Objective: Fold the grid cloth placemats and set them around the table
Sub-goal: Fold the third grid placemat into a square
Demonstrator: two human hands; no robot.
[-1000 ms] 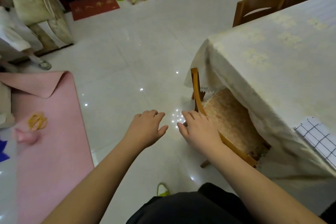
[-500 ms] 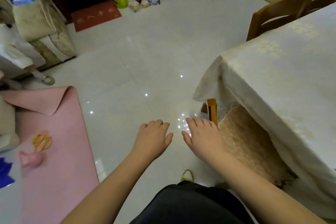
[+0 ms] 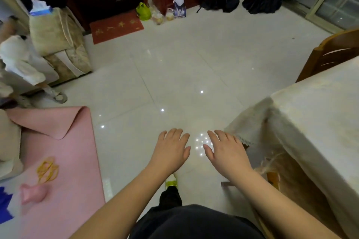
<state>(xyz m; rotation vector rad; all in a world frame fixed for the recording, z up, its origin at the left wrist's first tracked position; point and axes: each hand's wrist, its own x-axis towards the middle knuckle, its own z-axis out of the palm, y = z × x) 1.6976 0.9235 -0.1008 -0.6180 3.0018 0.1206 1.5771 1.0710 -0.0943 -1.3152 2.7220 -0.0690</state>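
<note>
No grid cloth placemat shows in the head view now. The table (image 3: pixel 318 114), under a cream cloth, fills the right side. My left hand (image 3: pixel 171 149) hovers palm down over the tiled floor, fingers apart, holding nothing. My right hand (image 3: pixel 225 151) hovers beside it, also spread and holding nothing, just left of the tablecloth's hanging corner (image 3: pixel 244 134).
A wooden chair (image 3: pixel 279 182) is tucked under the table's near side; another chair (image 3: pixel 330 54) stands at the far right. A pink mat (image 3: pixel 64 161) with yellow rubber bands (image 3: pixel 47 170) lies at left. A sofa (image 3: pixel 58 44), a red doormat (image 3: pixel 116 27) and bags line the far wall.
The view has swung left and away from the table; the grid placemat at the table's edge has left the frame. My right hand has come off the chair back.
</note>
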